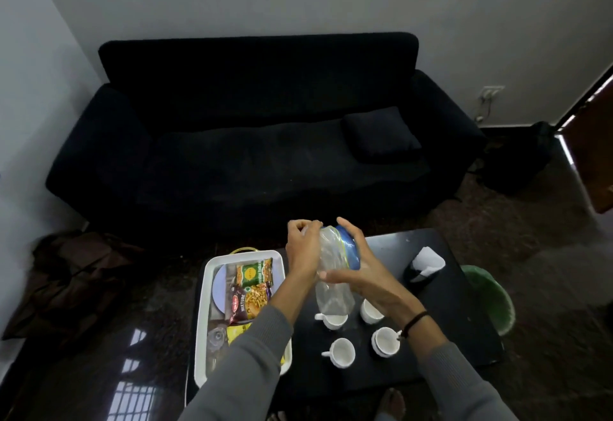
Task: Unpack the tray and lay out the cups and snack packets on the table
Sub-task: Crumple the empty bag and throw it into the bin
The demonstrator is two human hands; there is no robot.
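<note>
A clear plastic bottle (332, 291) with a blue label hangs tilted over the black table (454, 321). My right hand (363, 276) grips its body and my left hand (301, 245) is closed around its cap end. Below it, several white cups (343, 351) stand upright on the table, one partly hidden behind the bottle. At the table's left a white tray (201, 321) holds a green snack packet (254, 271), a red mixture packet (244, 301), a yellow packet (236, 333), a pale plate (219, 288) and a clear glass (216, 338). My left forearm covers the tray's near right corner.
A black holder with white tissue (424, 263) stands at the table's far right. A green bin (492, 298) sits on the floor to the right. A black sofa (248, 142) with a cushion (381, 135) is beyond the table. A dark bag (66, 274) lies on the floor left.
</note>
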